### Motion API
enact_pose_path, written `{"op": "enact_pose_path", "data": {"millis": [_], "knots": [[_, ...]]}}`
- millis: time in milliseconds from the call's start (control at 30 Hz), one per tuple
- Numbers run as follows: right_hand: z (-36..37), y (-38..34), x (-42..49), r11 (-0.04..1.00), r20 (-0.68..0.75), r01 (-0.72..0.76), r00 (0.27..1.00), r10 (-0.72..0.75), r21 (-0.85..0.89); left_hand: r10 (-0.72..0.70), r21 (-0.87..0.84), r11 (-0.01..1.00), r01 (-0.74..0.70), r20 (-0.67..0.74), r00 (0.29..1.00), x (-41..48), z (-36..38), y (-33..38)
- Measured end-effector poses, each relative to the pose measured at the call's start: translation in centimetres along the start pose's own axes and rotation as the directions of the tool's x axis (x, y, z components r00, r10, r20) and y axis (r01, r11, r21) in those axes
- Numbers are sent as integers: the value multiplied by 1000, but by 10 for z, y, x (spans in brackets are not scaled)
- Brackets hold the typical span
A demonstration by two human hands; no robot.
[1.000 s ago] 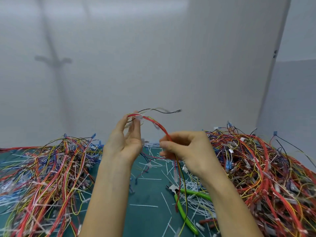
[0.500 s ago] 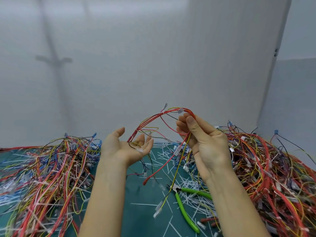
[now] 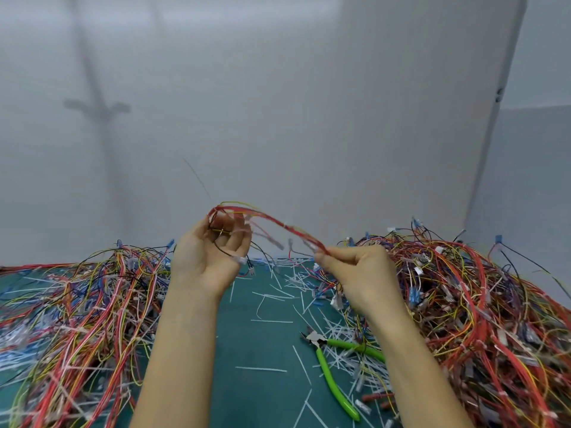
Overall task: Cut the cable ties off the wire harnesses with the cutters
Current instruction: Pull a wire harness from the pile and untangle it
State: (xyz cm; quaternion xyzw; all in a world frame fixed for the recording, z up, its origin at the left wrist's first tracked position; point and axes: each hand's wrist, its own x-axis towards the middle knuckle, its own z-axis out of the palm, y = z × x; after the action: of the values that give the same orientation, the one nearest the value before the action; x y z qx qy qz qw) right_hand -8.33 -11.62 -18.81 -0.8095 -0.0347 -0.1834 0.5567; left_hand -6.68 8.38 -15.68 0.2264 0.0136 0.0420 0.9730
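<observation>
Both hands up off the teal table (image 3: pixel 262 344): left grip (image 3: pixel 213 257) curls round one end of the thin red-and-yellow wire harness (image 3: pixel 278 223), right grip (image 3: pixel 358 273) pinches the other. Green-handled metal cutters (image 3: pixel 319 345) lie on the table, untouched.

We see only the person's two hands and forearms. The left hand (image 3: pixel 210 257) and the right hand (image 3: pixel 361 273) are bare, with slim fingers. The left hand's fingertips (image 3: pixel 242 231) are blurred, so we cannot make out the nails. The left forearm (image 3: pixel 182 350) and the right forearm (image 3: pixel 411 366) are bare too, slender and smooth, widening from narrow wrists toward the picture's bottom edge, which cuts them off.
</observation>
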Motion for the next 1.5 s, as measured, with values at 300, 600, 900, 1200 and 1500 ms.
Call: {"op": "enact_pose_path", "data": {"millis": [300, 600, 900, 1200, 1500], "knots": [[-19, -11, -1, 931, 492, 229, 868, -64, -284, 180, 645, 739, -194, 89, 980, -2, 4, -13], [9, -17, -1, 969, 51, 201, 976, -210, 140, -199, 890, 216, -401, 442, 875, -23, 11, -38], [5, -14, -1, 937, 30, 188, 978, -206, 295, -446, 905, 44, -423, 397, 802, -25, 10, -31], [12, -21, -7, 954, 186, 298, 936, -300, 38, 166, 884, 174, -433, 407, 898, -33, 17, -5], [13, -26, -12, 935, 163, 350, 921, -354, 56, -162, 675, 675, -298, 529, 833, -35, 13, 6]]}}
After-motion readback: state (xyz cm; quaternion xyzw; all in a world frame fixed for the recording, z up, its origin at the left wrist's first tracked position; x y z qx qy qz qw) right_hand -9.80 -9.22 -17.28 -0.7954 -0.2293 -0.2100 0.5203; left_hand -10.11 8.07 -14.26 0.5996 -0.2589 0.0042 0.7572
